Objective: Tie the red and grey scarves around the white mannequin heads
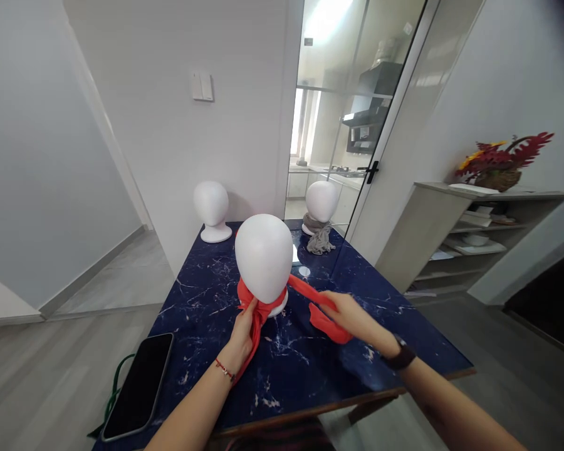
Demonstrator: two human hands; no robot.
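Note:
A white foam mannequin head (264,255) stands upright on the table, with a red scarf (302,287) wrapped around its neck. At the front of the neck, my left hand (242,332) is closed on the gathered scarf, and one end hangs down beside the wrist. My right hand (346,313) grips the other end to the right of the head. That end is drawn out from the neck, and its loose tail droops below my fingers onto the table. Part of the head's base shows beneath the scarf.
A second foam head (211,205) stands at the back left. Another head (322,201) at the back right has a grey scarf (320,240) around its neck. A black phone (138,385) lies at the left edge of the blue marbled table (202,319). Shelves (470,232) stand to the right.

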